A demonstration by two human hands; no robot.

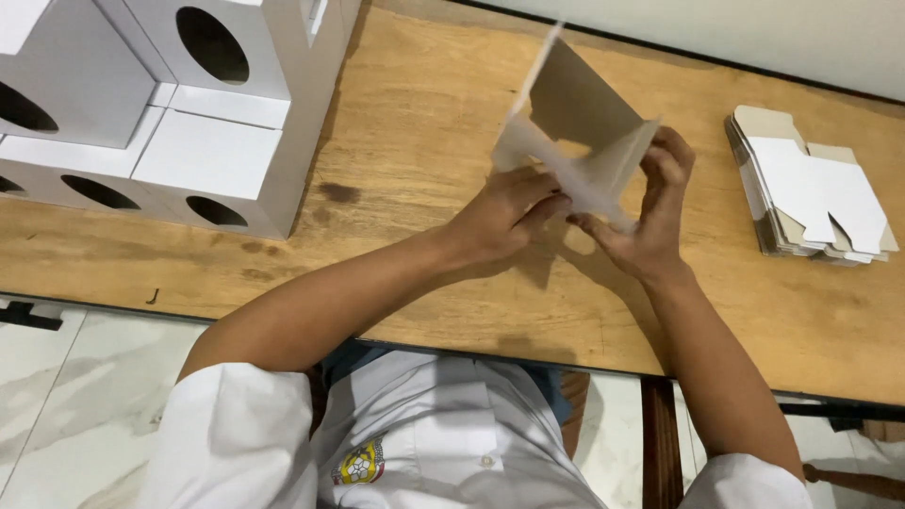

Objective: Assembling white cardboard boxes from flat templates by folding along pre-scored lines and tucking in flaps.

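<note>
Above the wooden table [415, 170], both my hands hold a partly folded cardboard box blank [577, 127], white outside and grey-brown inside. My left hand [504, 215] grips its lower left flap with thumb and fingers. My right hand [650, 207] clasps the right side panel, fingers curled over the top edge. The blank's flaps stand open at angles, and one tall flap sticks up toward the wall.
A stack of assembled white boxes [179, 104] with round cut-out holes fills the table's left end. A pile of flat unfolded blanks [811, 188] lies at the right. The table's near edge runs just in front of my body; tiled floor shows below.
</note>
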